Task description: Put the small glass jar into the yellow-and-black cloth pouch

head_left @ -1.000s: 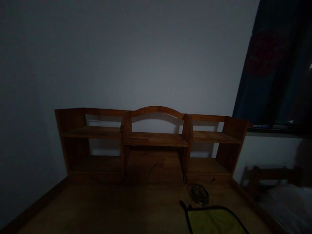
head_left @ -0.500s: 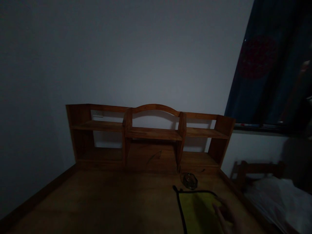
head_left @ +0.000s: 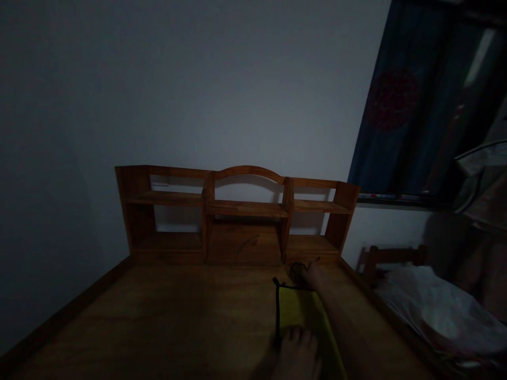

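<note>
The dark dish [head_left: 295, 272] — glassy as far as the dim light shows, perhaps an ashtray — sits near the far edge of the counter [head_left: 170, 322], just short of the wooden desk hutch [head_left: 246, 209], at 12 o'clock from the yellow cloth with black edging [head_left: 292, 307]. It should prove rigid, fairly heavy for its bulk, smooth enough to slip and liable to chip if knocked; a hold low around its outer wall, fingers opposite the thumb, would suit it best. The cloth looks thin, soft and light, sure to slide or wrinkle under a sideways push; its bound edge or a corner offers the firmest pinch.

The right hand [head_left: 315, 275] is at the dish's 3 o'clock side, its forearm stretched low along the cloth's right side from about 5 o'clock. Its fingers meet the dish's side, but blur and darkness hide whether they are clamped on it — I cannot tell. The left hand [head_left: 298, 358] lies back up over the near part of the cloth, pointing to 12 o'clock, with its fingers slightly apart and bent downward; whether they pinch any fabric cannot be made out.
</note>
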`<state>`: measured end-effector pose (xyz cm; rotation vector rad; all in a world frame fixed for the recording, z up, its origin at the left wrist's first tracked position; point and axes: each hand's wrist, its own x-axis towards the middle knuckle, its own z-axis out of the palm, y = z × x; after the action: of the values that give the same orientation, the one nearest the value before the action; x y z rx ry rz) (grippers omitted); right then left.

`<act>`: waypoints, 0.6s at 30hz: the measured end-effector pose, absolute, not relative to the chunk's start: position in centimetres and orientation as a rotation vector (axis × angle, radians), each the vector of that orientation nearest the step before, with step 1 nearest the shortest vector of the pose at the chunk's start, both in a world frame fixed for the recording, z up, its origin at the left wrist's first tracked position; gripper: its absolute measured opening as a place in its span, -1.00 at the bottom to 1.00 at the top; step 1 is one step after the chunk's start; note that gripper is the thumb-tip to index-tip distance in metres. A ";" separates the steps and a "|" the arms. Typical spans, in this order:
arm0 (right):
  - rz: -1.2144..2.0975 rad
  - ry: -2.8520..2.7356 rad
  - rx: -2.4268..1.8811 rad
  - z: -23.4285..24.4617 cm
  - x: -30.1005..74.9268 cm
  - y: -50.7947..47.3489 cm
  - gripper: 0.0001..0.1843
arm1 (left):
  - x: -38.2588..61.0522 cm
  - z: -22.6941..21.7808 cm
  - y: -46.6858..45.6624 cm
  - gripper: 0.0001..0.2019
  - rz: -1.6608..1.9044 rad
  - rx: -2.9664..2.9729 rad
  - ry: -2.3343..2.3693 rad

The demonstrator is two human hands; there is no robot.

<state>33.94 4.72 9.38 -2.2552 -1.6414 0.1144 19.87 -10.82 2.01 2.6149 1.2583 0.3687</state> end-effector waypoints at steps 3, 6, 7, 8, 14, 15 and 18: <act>0.194 -1.670 -2.268 9.1 33.3 5.1 -0.71 | 14.5 0.1 -11.2 -0.62 0.407 2.536 1.503; 0.220 -1.698 -2.247 9.6 32.8 5.4 -0.70 | 5.9 -2.5 -12.0 -0.61 0.579 2.531 1.792; 0.226 -1.712 -2.232 9.9 32.5 5.5 -0.72 | 2.7 -3.3 -12.4 -0.61 0.615 2.542 1.855; 0.232 -1.728 -2.212 10.1 31.9 5.7 -0.74 | -0.6 -3.9 -12.8 -0.61 0.668 2.520 1.943; 0.322 -1.884 -1.970 11.0 22.4 7.3 -0.75 | -16.0 -4.2 -16.5 -0.48 0.833 2.375 2.101; 0.351 -1.914 -1.917 10.9 19.8 7.6 -0.74 | -17.4 -3.9 -17.0 -0.48 0.801 2.365 2.103; 0.459 -2.006 -1.730 10.3 11.7 8.2 -0.71 | -19.8 -3.2 -18.1 -0.48 0.754 2.346 2.104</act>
<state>11.66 8.20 10.28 -1.7298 -2.0060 0.4594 -19.82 -18.12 -3.19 2.3464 2.1044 0.7538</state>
